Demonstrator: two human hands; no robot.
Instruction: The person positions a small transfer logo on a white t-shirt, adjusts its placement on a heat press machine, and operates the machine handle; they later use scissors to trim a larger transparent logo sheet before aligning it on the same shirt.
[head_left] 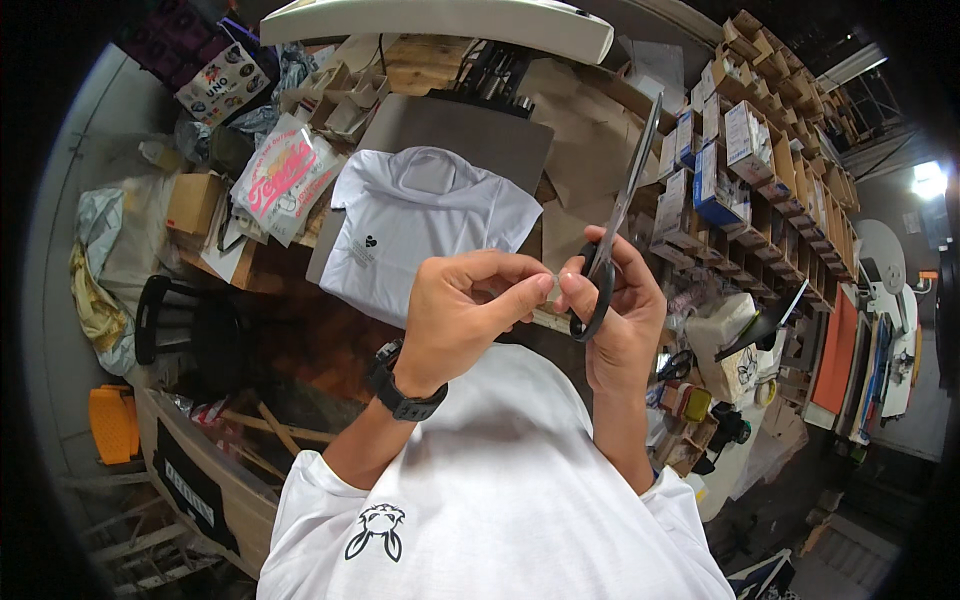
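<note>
My left hand (455, 305) has thumb and index together on a tiny clear scrap (557, 281), too small to identify. My right hand (622, 320) brings its thumb tip right up to it while gripping black-handled scissors (627, 190); can't tell which finger is through the loop. Blades point up and away, probably so both sets of fingertips can work freely. Scissors look long, slim, silvery, blades seemingly together. Just beyond my left fingers, a white T-shirt (440, 215) with a small dark chest print lies neck-away on a grey platen (520, 150), presumably spread to keep it flat.
</note>
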